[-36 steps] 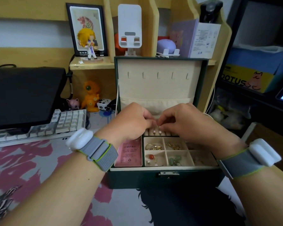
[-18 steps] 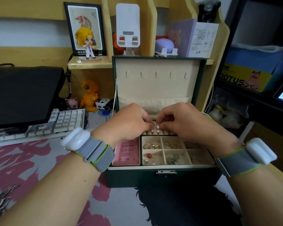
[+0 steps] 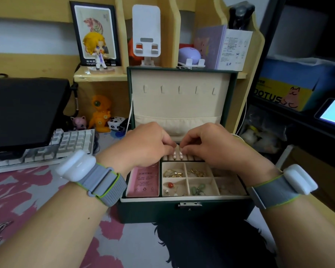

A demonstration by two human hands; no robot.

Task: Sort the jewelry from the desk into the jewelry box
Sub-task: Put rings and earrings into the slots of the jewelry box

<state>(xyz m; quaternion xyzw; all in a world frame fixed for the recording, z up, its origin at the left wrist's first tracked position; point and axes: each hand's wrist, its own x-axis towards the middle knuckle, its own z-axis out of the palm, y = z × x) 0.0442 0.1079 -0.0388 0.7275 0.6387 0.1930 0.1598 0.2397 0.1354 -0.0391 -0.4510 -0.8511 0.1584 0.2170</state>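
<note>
Head view, jewelry box (image 3: 186,209): dark green, cream lining, lid upright with a row of small hooks; sits on the tabletop (image 3: 66,219) under both hands.
Left hand (image 3: 147,144): fingers curled, tips pinched together just left of the pearl earrings (image 3: 178,154).
Right hand (image 3: 211,144): fingers curled, tips meeting just right of the same pearls.
Pearl earrings: two pale pink beads side by side, standing in the padded slot row directly below the fingertips.
Compartments nearer than the fingers: gold rings (image 3: 172,173), gold chain pieces (image 3: 197,172), a red bead (image 3: 170,184), green stones (image 3: 198,189); pink card (image 3: 144,179) in the left tray.
Hidden: fingertips fold under the knuckles, so cannot tell whether they pinch the earring posts or only touch them; most of the slot row is covered by the hands.
Hard to make out: contents of the right-hand compartments, partly behind the right wrist.
</note>
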